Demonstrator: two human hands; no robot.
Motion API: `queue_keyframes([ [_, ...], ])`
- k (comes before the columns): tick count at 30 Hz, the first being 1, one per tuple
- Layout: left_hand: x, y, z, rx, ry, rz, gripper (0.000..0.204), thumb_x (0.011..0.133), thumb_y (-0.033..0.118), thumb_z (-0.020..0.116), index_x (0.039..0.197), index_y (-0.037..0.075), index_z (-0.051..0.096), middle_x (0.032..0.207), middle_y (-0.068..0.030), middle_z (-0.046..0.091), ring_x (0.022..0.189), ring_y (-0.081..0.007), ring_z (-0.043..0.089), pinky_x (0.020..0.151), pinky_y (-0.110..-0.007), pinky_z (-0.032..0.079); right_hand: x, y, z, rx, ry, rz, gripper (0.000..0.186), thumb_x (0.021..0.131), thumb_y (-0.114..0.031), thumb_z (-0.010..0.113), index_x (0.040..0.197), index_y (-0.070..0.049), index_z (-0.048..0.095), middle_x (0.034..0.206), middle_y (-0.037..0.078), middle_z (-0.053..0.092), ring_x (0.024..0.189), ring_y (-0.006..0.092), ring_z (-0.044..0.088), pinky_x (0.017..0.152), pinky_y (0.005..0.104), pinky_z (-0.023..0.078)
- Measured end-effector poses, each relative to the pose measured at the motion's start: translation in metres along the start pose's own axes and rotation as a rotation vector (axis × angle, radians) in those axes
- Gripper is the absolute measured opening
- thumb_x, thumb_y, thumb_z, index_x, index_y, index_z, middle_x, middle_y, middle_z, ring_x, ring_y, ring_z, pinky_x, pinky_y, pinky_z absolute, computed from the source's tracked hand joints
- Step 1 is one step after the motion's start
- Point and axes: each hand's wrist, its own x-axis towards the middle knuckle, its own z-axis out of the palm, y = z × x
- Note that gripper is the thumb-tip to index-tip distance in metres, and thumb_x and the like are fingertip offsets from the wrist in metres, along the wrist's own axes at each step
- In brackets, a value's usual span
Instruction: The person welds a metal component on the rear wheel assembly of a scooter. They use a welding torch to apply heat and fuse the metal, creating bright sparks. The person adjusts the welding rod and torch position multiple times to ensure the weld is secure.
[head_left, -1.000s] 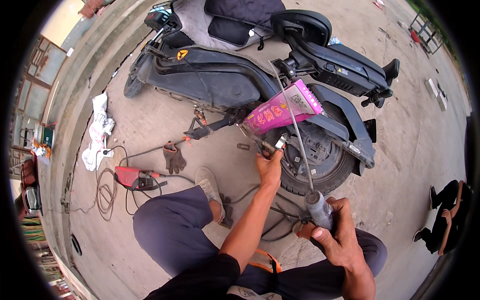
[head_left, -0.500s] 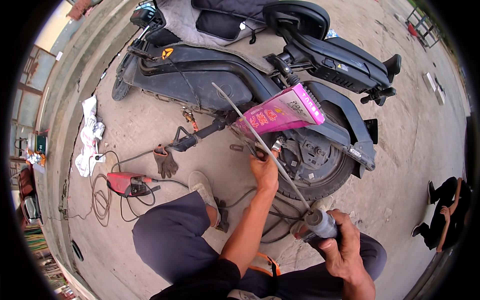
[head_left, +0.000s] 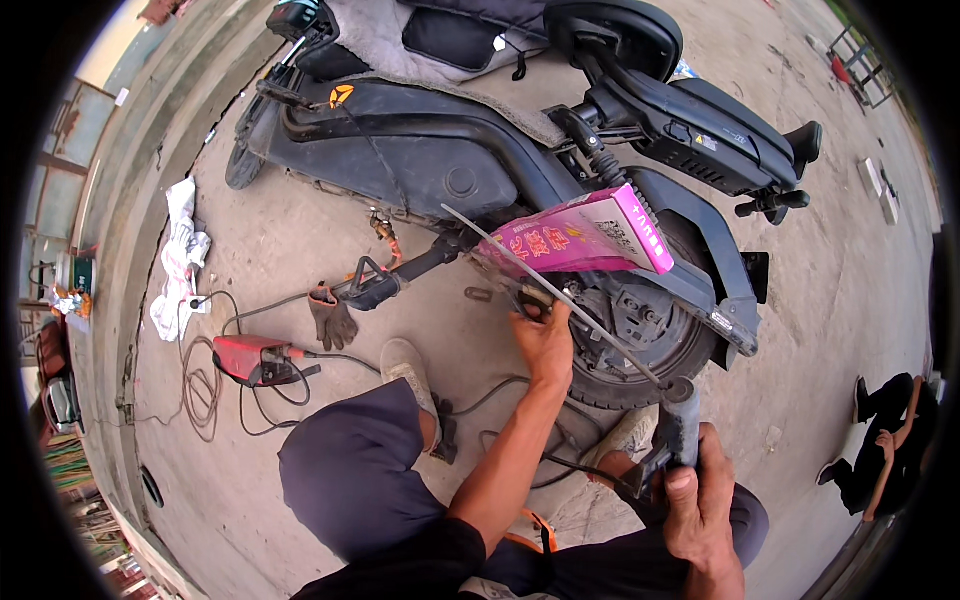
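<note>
The pink box [head_left: 560, 247] leans against the rear part of a black scooter [head_left: 400, 155], with orange-yellow characters along its front, and white characters and a square code [head_left: 617, 235] on its end. Above and to the right of the box, a small yellow triangular warning label [head_left: 706, 142] sits on the scooter; to its upper left is an orange-and-black badge [head_left: 342, 95]. Below and right of the box, the right hand [head_left: 700, 500] is closed around a grey holder [head_left: 682, 425], fingers wrapped over it and thumb along the side. From the holder a thin rod [head_left: 605, 336] slants up and leftward, crossing in front of the box's left end; whether it touches anything cannot be told. Just under the box, beside the rear wheel [head_left: 640, 318], the left hand [head_left: 545, 345] is half curled, with thumb and fingers at a dark metal part; exactly what they pinch is hidden. Well to the box's lower left lie a brown glove [head_left: 332, 318] and a red machine [head_left: 250, 360] with cables.
</note>
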Motion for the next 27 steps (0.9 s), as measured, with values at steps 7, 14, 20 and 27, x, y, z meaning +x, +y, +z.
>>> queue_keyframes([
  [7, -0.014, 0.019, 0.014, 0.077, 0.061, -0.040, 0.044, 0.088, 0.014, 0.076, 0.104, 0.006, 0.035, 0.088, -0.0078, 0.055, 0.063, -0.0133, 0.052, 0.053, -0.028, 0.043, 0.007, -0.004, -0.005, 0.052, 0.031, 0.098, 0.060, 0.104, -0.058, 0.050, 0.113, 0.002, 0.056, 0.068, -0.001, 0.052, 0.053, 0.0067, 0.047, 0.048, 0.0237, 0.035],
  [14, -0.022, 0.043, 0.017, 0.146, 0.033, -0.134, 0.046, 0.090, 0.018, 0.073, 0.108, 0.005, 0.033, 0.085, -0.0104, 0.057, 0.048, -0.0140, 0.054, 0.039, -0.029, 0.045, 0.014, -0.013, -0.008, 0.071, 0.087, 0.183, 0.056, 0.105, -0.053, 0.053, 0.118, 0.001, 0.056, 0.072, -0.001, 0.050, 0.053, 0.0056, 0.045, 0.047, 0.0227, 0.034],
  [20, -0.023, 0.040, 0.018, 0.194, 0.028, -0.179, 0.044, 0.092, 0.018, 0.072, 0.110, 0.001, 0.035, 0.087, -0.0114, 0.057, 0.051, -0.0159, 0.060, 0.042, -0.029, 0.051, 0.020, -0.009, -0.007, 0.099, 0.089, 0.202, 0.048, 0.103, -0.047, 0.058, 0.114, 0.000, 0.056, 0.072, -0.001, 0.049, 0.053, 0.0060, 0.044, 0.047, 0.0229, 0.033],
  [27, -0.021, 0.045, 0.021, 0.148, 0.022, -0.121, 0.046, 0.091, 0.020, 0.074, 0.107, 0.003, 0.034, 0.078, -0.0088, 0.055, 0.049, -0.0152, 0.059, 0.042, -0.028, 0.050, 0.025, -0.023, -0.026, -0.082, -0.052, 0.182, 0.056, 0.104, -0.034, 0.062, 0.144, 0.003, 0.050, 0.087, 0.006, 0.064, 0.074, 0.0137, 0.057, 0.068, 0.0282, 0.048],
])
